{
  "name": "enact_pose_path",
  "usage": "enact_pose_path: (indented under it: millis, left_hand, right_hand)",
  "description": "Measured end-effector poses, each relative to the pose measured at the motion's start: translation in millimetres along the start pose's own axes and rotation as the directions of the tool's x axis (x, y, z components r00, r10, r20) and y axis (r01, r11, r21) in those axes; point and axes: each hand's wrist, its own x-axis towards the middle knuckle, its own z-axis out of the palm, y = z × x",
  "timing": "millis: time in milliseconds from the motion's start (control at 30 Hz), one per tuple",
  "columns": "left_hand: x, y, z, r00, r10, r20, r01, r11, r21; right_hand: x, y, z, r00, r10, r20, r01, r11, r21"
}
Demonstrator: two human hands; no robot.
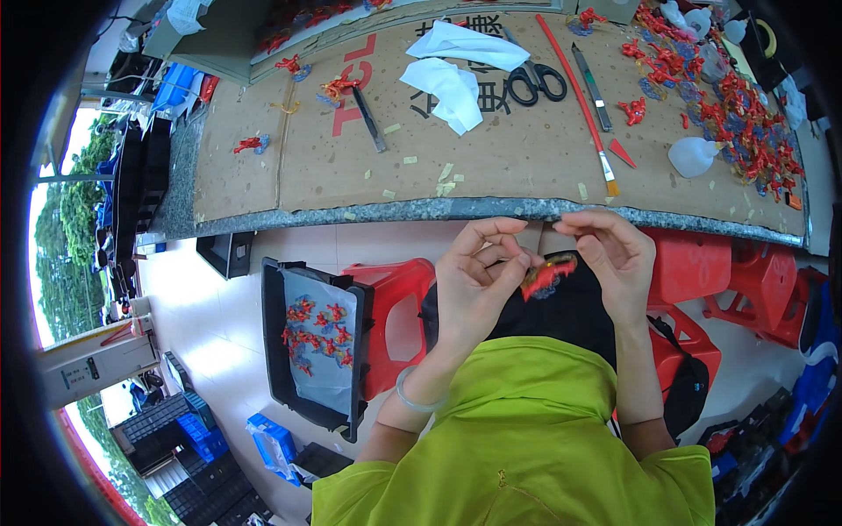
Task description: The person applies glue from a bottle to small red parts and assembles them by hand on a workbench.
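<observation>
A small red figurine (547, 273) with yellow and blue details is held between both my hands, just below the table's front edge. My left hand (482, 272) pinches its left end with thumb and fingers. My right hand (611, 254) grips its right end, fingers curled over it. A clear bangle (412, 399) sits on my left wrist. Below my hands are my black lap and lime-green shirt (535, 421).
The cardboard-covered table (351, 158) carries black scissors (535, 81), white cloths (456, 66), a red-handled brush (583, 110), two knives, a white bottle (693, 156) and several red figurines (745, 114). A black tray (274, 351) of figurines rests on a red stool (399, 289) at my left.
</observation>
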Motion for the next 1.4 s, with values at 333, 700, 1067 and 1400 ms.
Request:
enact_pose_path:
  millis: [333, 700, 1067, 1400]
  left_hand:
    - [-14.5, -99.6, -64.9, 0.993, -0.092, 0.077, 0.033, 0.83, 0.557]
    - [-13.0, -56.5, -70.8, 0.992, 0.035, -0.125, 0.02, 0.909, 0.416]
    - [-41.6, -59.0, -21.1, 0.999, 0.01, -0.036, -0.01, 1.0, 0.007]
    - [-20.8, -33.2, -11.8, 0.991, -0.129, -0.021, 0.129, 0.992, 0.001]
  right_hand:
    - [-71.7, 111.5, -12.9, 0.935, 0.293, 0.198, -0.249, 0.943, -0.22]
    - [-46.8, 87.1, 1.6, 0.711, 0.117, 0.693, 0.398, 0.746, -0.534]
    - [-41.2, 58.3, 7.3, 0.896, 0.351, 0.273, -0.379, 0.924, 0.054]
    - [-42.4, 18.4, 13.7, 0.898, 0.418, 0.14, -0.44, 0.869, 0.225]
